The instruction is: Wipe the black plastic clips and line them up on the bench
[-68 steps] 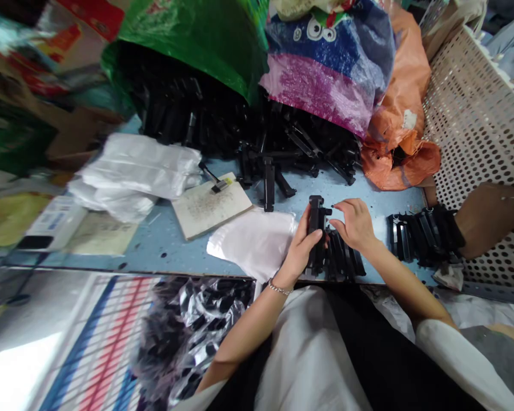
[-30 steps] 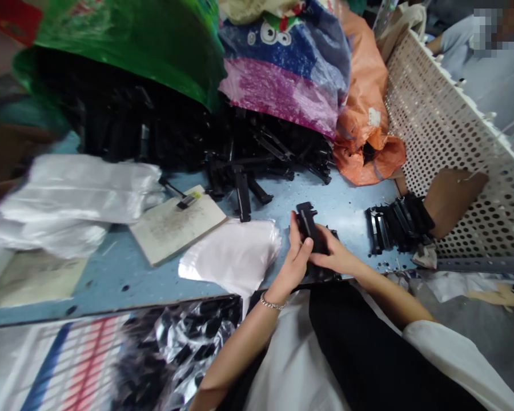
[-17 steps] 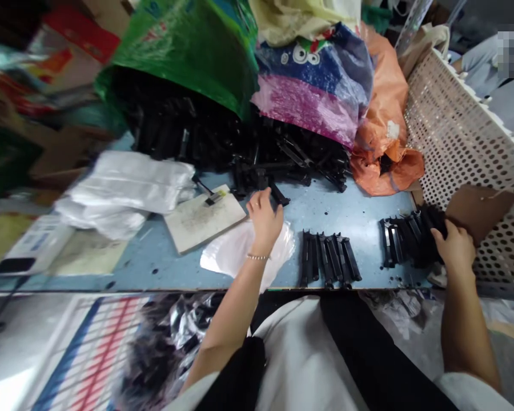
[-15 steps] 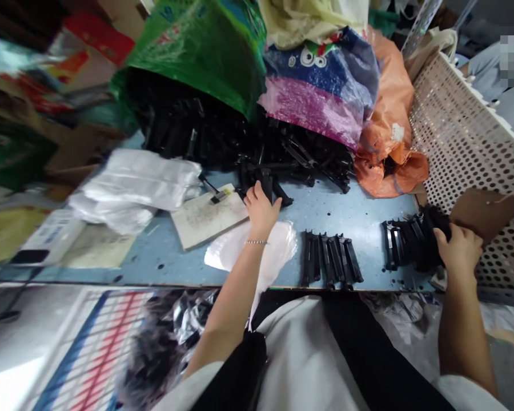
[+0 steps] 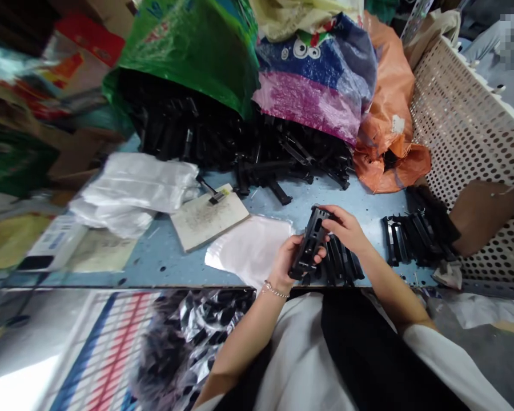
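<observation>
My left hand (image 5: 286, 258) grips the lower end of a long black plastic part (image 5: 308, 244), held tilted above the blue table (image 5: 351, 202). My right hand (image 5: 345, 226) pinches the top end of the same part. Just under the hands a short row of like black parts (image 5: 340, 264) lies side by side near the table's front edge. A second row of black parts (image 5: 415, 231) lies further right. A flat clear plastic bag (image 5: 251, 248) lies left of my left hand.
A big heap of black parts (image 5: 240, 145) spills from a green sack (image 5: 188, 45); coloured bags (image 5: 321, 74) and an orange sack (image 5: 389, 137) stand behind. A perforated white basket (image 5: 466, 131) is at right. A worn pad (image 5: 208, 216) and white bags (image 5: 128, 185) lie left.
My left hand took a black part from the heap and brought it back to the middle. My right hand left the right-hand row and joined it on the part.
</observation>
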A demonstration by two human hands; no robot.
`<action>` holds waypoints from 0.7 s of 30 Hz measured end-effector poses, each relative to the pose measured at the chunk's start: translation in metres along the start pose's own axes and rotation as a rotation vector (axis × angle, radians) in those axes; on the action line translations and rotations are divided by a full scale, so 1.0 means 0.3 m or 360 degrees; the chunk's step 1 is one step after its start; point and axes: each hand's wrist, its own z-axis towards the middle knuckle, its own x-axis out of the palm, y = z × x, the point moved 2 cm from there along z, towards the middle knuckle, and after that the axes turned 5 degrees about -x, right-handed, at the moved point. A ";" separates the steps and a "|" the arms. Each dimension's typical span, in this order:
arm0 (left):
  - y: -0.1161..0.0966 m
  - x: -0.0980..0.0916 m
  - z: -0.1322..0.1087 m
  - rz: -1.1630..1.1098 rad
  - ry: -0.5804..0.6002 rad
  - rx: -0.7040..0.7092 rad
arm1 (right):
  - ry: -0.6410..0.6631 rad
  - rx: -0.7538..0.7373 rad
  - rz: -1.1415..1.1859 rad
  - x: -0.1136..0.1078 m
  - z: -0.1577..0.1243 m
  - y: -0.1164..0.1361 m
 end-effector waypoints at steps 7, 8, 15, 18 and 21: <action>-0.034 0.003 -0.068 0.0794 -0.0245 0.0388 | -0.0095 -0.0013 -0.0023 0.032 0.002 0.044; -0.037 0.007 -0.073 0.0840 -0.0258 0.0417 | -0.0103 -0.0035 -0.0076 0.028 0.000 0.048; 0.002 0.041 -0.030 0.0846 -0.0407 0.0540 | -0.0164 0.0134 -0.0248 0.037 0.035 -0.001; -0.015 0.030 -0.009 0.0672 -0.0541 0.0559 | 0.0043 0.0226 -0.0140 0.050 0.018 -0.015; -0.056 0.021 -0.009 0.0534 -0.0680 0.0614 | 0.0364 -0.0236 -0.0602 0.069 -0.039 0.014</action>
